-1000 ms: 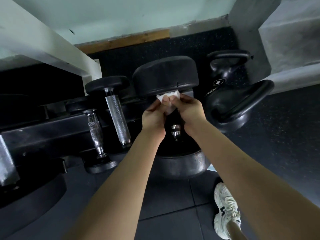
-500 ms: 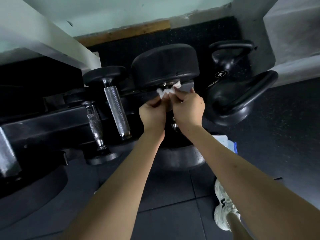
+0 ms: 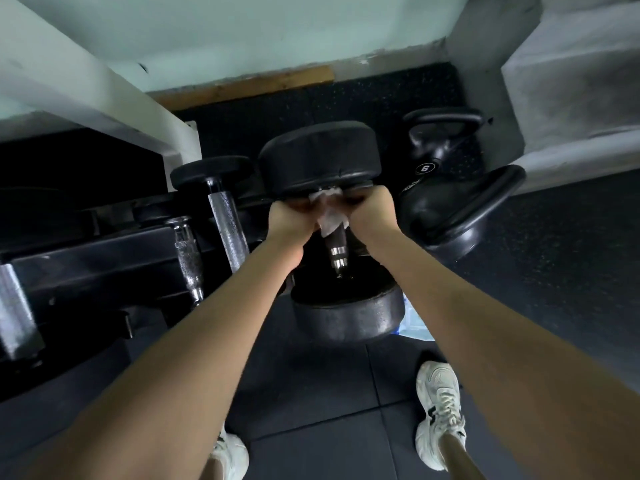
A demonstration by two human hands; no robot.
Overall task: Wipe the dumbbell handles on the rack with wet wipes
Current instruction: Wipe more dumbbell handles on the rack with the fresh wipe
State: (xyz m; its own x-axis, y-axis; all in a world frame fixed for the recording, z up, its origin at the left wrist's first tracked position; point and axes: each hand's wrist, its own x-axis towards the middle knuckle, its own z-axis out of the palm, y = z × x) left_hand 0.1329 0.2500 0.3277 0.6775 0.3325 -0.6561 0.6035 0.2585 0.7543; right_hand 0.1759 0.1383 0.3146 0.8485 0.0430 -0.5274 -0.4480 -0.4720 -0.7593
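left hand (image 3: 289,220) and right hand (image 3: 372,216) have crept up tight under the far head, and the wet wipe (image 3: 330,220) that poked out above them now sits wrapped between them. black rack (image 3: 86,261) runs across the left. the big dumbbell (image 3: 318,157) lies at its right end, near head down by the feet. kettlebells (image 3: 450,209) sit just beside it on the right. both hands curl round the handle (image 3: 335,242) from either side, squeezing the wipe onto its upper part, bare metal showing below.
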